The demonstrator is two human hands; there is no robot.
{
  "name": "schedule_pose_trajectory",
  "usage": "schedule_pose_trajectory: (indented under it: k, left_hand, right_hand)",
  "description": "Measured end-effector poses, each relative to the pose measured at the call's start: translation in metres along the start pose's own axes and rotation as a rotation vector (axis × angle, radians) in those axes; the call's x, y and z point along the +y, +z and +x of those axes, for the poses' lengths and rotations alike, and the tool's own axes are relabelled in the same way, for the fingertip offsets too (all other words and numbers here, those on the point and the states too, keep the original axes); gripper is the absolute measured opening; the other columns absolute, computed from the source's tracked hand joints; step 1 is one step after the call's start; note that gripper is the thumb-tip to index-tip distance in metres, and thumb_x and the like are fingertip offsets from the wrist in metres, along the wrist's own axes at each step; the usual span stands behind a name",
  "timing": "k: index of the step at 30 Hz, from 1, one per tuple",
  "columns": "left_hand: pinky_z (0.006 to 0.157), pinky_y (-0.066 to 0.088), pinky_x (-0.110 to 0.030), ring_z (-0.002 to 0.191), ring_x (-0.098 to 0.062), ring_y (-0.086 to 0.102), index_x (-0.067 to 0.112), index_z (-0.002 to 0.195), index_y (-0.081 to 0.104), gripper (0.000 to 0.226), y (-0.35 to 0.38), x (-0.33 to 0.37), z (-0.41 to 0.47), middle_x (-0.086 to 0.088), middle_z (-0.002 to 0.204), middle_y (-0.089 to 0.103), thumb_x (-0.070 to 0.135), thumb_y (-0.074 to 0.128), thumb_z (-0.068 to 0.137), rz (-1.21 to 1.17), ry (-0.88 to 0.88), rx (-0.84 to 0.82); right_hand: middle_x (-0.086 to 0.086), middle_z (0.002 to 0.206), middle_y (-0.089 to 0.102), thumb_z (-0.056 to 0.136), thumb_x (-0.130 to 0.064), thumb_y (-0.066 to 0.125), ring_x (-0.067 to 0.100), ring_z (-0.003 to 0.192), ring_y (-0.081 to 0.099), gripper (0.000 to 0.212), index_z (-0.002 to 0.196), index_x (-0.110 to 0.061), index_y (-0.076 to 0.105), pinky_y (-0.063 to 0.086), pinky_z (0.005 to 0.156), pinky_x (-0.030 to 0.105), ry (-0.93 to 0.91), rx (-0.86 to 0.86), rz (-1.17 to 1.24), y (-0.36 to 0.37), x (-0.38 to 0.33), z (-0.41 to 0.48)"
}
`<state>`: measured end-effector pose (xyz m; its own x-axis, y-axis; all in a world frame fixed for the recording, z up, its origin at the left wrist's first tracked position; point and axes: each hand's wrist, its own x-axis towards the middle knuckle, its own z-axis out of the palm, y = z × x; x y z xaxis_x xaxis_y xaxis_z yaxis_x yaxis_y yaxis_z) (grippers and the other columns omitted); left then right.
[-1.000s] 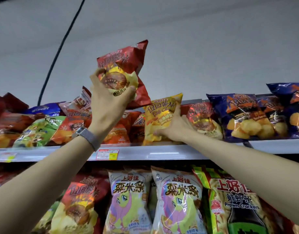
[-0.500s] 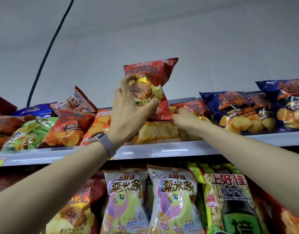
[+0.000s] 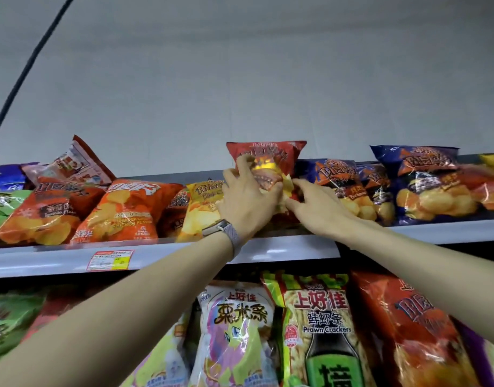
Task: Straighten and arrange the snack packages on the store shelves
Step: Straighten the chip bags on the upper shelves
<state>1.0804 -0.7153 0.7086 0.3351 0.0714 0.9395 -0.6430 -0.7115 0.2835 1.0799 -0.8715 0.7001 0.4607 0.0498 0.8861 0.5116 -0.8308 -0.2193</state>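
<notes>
Head view: left hand (image 3: pixel 248 196) has the red bag (image 3: pixel 271 159), fingers spread and curled over its front, thumb on the right side of the printed panel, so a real grip and not just a touch. The bag stands roughly upright on the top shelf (image 3: pixel 290 247), its top seam above every neighbour. The right hand (image 3: pixel 321 208) is not gripping: fingers out nearly straight, the fingertips (image 3: pixel 296 182) at the red bag's lower right edge; can't tell if they press it or only brush it. A watch (image 3: pixel 226 233) with a mesh band sits on the left wrist. Just left of the red bag a yellow bag (image 3: pixel 204 202) leans back, partly behind the left hand, then an orange bag (image 3: pixel 123 208) lying tilted. Right of the red bag is a blue bag (image 3: pixel 337 177), touching or very close, and a second blue bag (image 3: pixel 427 180) further right. A price tag (image 3: pixel 110 260) is on the shelf lip, left of the left forearm. On the shelf below, between the two forearms: a white cartoon bag (image 3: pixel 237 331) and a prawn crackers bag (image 3: pixel 318 325), side by side and upright. A black cable (image 3: pixel 25 71) runs down the wall (image 3: pixel 268 79) at upper left.
</notes>
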Motion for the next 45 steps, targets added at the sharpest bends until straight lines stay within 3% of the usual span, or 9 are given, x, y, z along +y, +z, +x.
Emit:
schedule_pose_trajectory:
  k: [7, 12, 16, 22, 28, 35, 38, 43, 45]
  left_hand:
    - [0.100, 0.052, -0.047, 0.116, -0.036, 0.060, 0.034, 0.135, 0.039, 0.046, 0.000, -0.008, 0.005, -0.010, 0.123, 0.059, 0.047, 0.060, 0.096, -0.049, -0.070, -0.271]
    - [0.050, 0.048, -0.013, 0.070, -0.012, 0.062, 0.031, 0.144, 0.038, 0.050, -0.023, -0.010, 0.003, 0.006, 0.095, 0.065, 0.026, 0.064, 0.102, 0.016, -0.064, -0.406]
    - [0.079, 0.057, -0.030, 0.090, -0.022, 0.071, 0.033, 0.153, 0.036, 0.061, -0.030, -0.001, -0.004, -0.002, 0.113, 0.069, 0.030, 0.066, 0.099, 0.062, -0.043, -0.421]
    - [0.086, 0.044, -0.031, 0.109, -0.024, 0.060, 0.025, 0.154, 0.039, 0.066, -0.041, -0.005, -0.005, -0.005, 0.133, 0.060, 0.038, 0.066, 0.096, 0.204, 0.065, -0.406]
    - [0.089, 0.059, -0.042, 0.098, -0.024, 0.068, 0.025, 0.109, 0.071, 0.024, -0.097, -0.023, -0.012, 0.002, 0.107, 0.075, 0.038, 0.061, 0.092, 0.336, 0.164, -0.381]
    - [0.086, 0.058, -0.041, 0.093, -0.025, 0.069, 0.019, 0.095, 0.078, 0.043, -0.198, -0.099, -0.015, -0.003, 0.097, 0.076, 0.051, 0.054, 0.080, 0.477, 0.027, -0.415]
    - [0.094, 0.057, -0.040, 0.102, -0.026, 0.069, 0.028, 0.107, 0.076, 0.034, -0.246, -0.140, -0.021, -0.002, 0.110, 0.076, 0.052, 0.061, 0.087, 0.500, -0.054, -0.383]
    - [0.094, 0.054, -0.039, 0.110, -0.029, 0.065, 0.026, 0.126, 0.069, 0.061, -0.307, -0.198, -0.015, -0.005, 0.123, 0.072, 0.052, 0.053, 0.073, 0.562, -0.124, -0.286]
    - [0.092, 0.054, -0.039, 0.108, -0.031, 0.064, 0.022, 0.141, 0.057, 0.070, -0.322, -0.218, -0.009, -0.009, 0.126, 0.068, 0.051, 0.055, 0.077, 0.569, -0.147, -0.231]
  right_hand:
    - [0.016, 0.125, 0.066, 0.106, -0.033, 0.051, 0.038, 0.118, 0.059, 0.038, 0.128, -0.006, 0.064, 0.048, 0.097, 0.045, -0.054, -0.107, -0.133, -0.006, 0.032, -0.001]
    - [0.009, 0.098, 0.070, 0.105, -0.052, 0.044, 0.031, 0.096, 0.063, 0.048, 0.109, -0.013, 0.070, 0.049, 0.083, 0.043, -0.078, -0.251, -0.102, -0.018, 0.034, 0.000]
    - [0.002, 0.081, 0.070, 0.100, -0.060, 0.049, 0.019, 0.075, 0.064, 0.046, 0.111, -0.021, 0.070, 0.047, 0.065, 0.037, -0.079, -0.225, -0.160, -0.029, 0.030, 0.001]
    - [-0.002, 0.122, 0.064, 0.098, -0.061, 0.043, 0.024, 0.111, 0.059, 0.048, 0.126, -0.026, 0.062, 0.049, 0.086, 0.041, -0.222, 0.083, -0.291, -0.044, 0.000, -0.013]
    - [-0.005, 0.126, 0.065, 0.096, -0.055, 0.044, 0.023, 0.119, 0.057, 0.040, 0.119, -0.029, 0.065, 0.049, 0.087, 0.041, -0.272, 0.105, -0.366, -0.024, -0.066, -0.027]
    - [0.001, 0.130, 0.066, 0.091, -0.059, 0.042, 0.029, 0.121, 0.060, 0.052, 0.124, -0.026, 0.063, 0.052, 0.095, 0.046, -0.231, -0.007, -0.276, 0.055, -0.163, -0.014]
    - [0.003, 0.130, 0.066, 0.090, -0.059, 0.044, 0.031, 0.120, 0.060, 0.052, 0.122, -0.024, 0.063, 0.052, 0.093, 0.044, -0.196, -0.033, -0.243, 0.083, -0.201, -0.007]
    - [0.010, 0.113, 0.071, 0.078, -0.071, 0.041, 0.036, 0.104, 0.064, 0.060, 0.105, -0.022, 0.063, 0.055, 0.087, 0.046, -0.098, -0.060, -0.101, 0.134, -0.241, 0.011]
    - [0.008, 0.121, 0.069, 0.076, -0.078, 0.048, 0.035, 0.110, 0.063, 0.075, 0.120, -0.019, 0.061, 0.054, 0.091, 0.046, 0.013, -0.140, -0.030, 0.152, -0.248, 0.019]
